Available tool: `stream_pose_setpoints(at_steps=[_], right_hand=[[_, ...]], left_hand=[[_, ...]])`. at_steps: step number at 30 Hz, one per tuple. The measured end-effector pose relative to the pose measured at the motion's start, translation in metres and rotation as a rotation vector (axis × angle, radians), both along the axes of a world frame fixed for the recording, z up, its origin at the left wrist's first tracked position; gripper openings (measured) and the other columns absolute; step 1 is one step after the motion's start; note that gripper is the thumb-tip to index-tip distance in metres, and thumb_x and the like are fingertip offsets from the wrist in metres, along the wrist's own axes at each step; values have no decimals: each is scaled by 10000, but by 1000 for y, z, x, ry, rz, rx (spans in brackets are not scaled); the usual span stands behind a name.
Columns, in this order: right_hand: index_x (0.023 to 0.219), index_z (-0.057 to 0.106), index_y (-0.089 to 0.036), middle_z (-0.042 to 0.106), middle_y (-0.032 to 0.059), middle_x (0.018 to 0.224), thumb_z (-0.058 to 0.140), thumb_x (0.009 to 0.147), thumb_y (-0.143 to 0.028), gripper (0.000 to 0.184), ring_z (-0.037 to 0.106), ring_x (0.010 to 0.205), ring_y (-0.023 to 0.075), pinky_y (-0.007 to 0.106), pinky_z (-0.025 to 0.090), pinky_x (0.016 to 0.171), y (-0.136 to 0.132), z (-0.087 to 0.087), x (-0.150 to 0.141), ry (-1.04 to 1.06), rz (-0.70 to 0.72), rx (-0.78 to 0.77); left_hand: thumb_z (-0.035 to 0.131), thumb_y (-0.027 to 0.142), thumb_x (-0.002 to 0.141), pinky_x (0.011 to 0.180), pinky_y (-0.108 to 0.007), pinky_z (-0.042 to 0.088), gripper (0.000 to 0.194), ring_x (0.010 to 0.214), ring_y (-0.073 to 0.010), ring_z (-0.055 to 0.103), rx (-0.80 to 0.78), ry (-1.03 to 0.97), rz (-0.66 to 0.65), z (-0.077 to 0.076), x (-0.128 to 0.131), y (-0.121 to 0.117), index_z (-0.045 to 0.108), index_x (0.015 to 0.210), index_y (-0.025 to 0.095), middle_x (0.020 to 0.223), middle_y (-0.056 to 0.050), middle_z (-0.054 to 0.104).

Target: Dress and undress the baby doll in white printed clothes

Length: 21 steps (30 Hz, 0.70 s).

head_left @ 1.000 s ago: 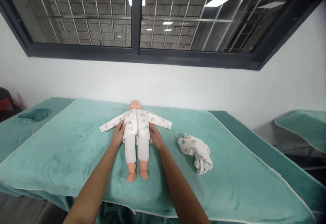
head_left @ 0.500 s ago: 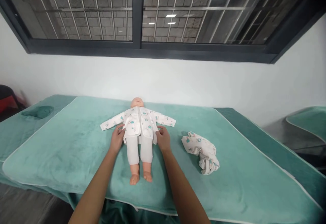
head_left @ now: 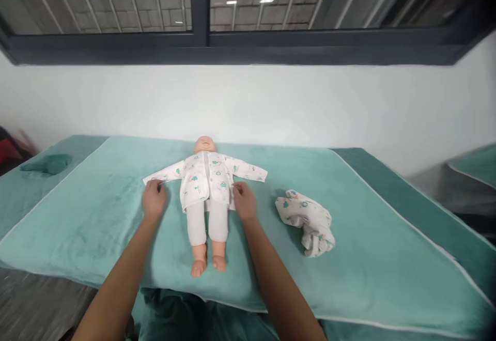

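Observation:
A baby doll (head_left: pixel 204 144) lies on its back with its head toward the wall, wearing white trousers (head_left: pixel 196 223) and a white printed baby jacket (head_left: pixel 194 175). The jacket's front edges meet along the middle and both sleeves stretch outward. My left hand (head_left: pixel 154 200) is closed in a pinch on the lower edge of the left-side sleeve, near its cuff. At the jacket's right side edge, my right hand (head_left: pixel 244 201) pinches the fabric by the waist. Bare feet stick out of the trouser legs.
A crumpled printed garment (head_left: pixel 308 219) lies to the right of the doll. Everything rests on a green plush-covered bed (head_left: pixel 368 258), against a white wall (head_left: pixel 248 103) below a dark window frame (head_left: pixel 271 46). A small green cushion (head_left: pixel 48 164) sits at far left.
My left hand has moved left from the jacket's side to the sleeve near the cuff. My right hand stays by the jacket's right edge. The camera view has tilted down slightly.

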State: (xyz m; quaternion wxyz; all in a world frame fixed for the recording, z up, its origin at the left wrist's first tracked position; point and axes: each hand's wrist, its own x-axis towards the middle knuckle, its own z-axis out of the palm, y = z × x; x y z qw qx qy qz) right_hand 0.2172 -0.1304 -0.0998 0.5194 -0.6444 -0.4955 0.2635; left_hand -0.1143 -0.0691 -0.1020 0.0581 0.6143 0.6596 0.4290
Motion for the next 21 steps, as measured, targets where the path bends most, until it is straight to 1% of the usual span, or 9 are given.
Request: stream_pose_setpoints(at_steps=[3,6,9,12,14,15,17,19,21], right_hand=[[995,656,-249,700,47,938,486,890,-257,200,604,873,232,332,446,804,-20,5,-12,-206,118,-10],[985,663,-224,683,99,1037,440,899,-162,246,600,992,250,372,467,904,-52,8,-12,-406,241,45],[1044,676,-212,666,123,1154,417,917,-144,296,591,1103,265,431,480,991,-100,2,6,-434,301,151],[1133,694,-246,647,108,1295,436,963,-209,311,577,1221,277,495,465,1074,-168,-21,26,-420,267,182],[1267,662,-291,606,76,1404,443,976,-237,368,531,1327,288,548,423,1136,-223,-47,26,-415,190,169],[1356,614,-311,552,63,1480,453,969,-243,424,474,1402,296,572,392,1168,-251,-63,22,-414,169,148],[1448,540,-352,450,46,1573,476,946,-271,513,409,1463,318,607,396,1169,-301,-93,5,-388,53,101],[1473,512,-377,367,34,1624,495,922,-300,557,390,1474,335,605,438,1144,-335,-117,-14,-340,-46,19],[1462,527,-354,351,47,1631,495,920,-323,544,385,1477,331,583,447,1145,-351,-130,-25,-282,-90,-18]], left_hand=[[485,204,836,1029,-432,457,246,1102,-274,597,-14,-45,59,1,3,-4,658,1010,189,1124,-112,669],[466,241,857,996,-416,469,269,1065,-262,609,-61,-117,75,5,5,-13,655,1039,179,1110,-111,686],[473,277,857,947,-400,487,277,1008,-259,632,-92,-131,46,9,10,-30,658,1041,183,1066,-106,710],[481,319,855,906,-394,502,286,958,-261,655,-111,-133,-13,11,20,-60,664,1033,190,1021,-102,725],[472,352,864,906,-402,508,298,945,-264,661,-105,-133,-72,11,30,-91,666,1030,199,1004,-99,727],[466,371,870,926,-423,503,302,960,-277,657,-94,-135,-114,9,35,-112,665,1022,202,1004,-108,723],[468,422,874,955,-462,496,291,990,-300,647,-76,-177,-159,1,47,-163,667,975,235,1014,-113,714],[484,495,884,949,-478,512,282,967,-298,653,-119,-349,-146,-12,58,-224,667,920,284,989,-93,711],[455,591,900,828,-502,555,341,833,-294,665,-287,-570,-207,-28,67,-285,685,875,340,880,-74,701]])
